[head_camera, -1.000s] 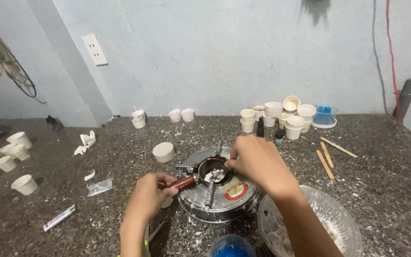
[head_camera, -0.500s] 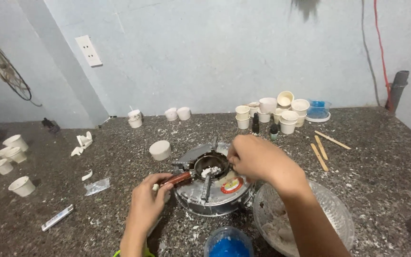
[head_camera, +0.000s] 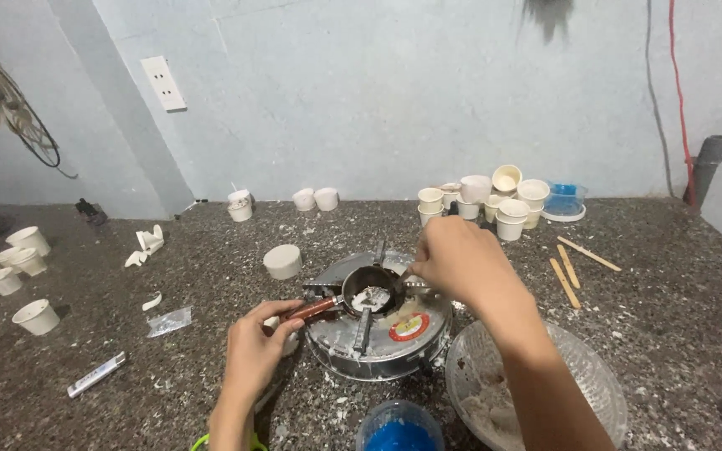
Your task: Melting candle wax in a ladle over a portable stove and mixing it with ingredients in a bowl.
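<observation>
a rough home workshop: a speckled stone counter (head_camera: 670, 334) against a bare pale-blue wall (head_camera: 394, 92), small white cups (head_camera: 495, 200) clustered beside a round metal stove (head_camera: 378, 334).

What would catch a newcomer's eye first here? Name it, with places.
At centre, a small dark metal pot of white chunks sits on a round silver stove; the left hand grips its reddish-brown handle while the right hand reaches over its rim. Behind, white paper cups cluster by the wall.

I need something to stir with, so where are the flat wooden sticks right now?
In the head view, the flat wooden sticks lie on the speckled stone counter on the right, beyond the clear glass bowl.
</observation>
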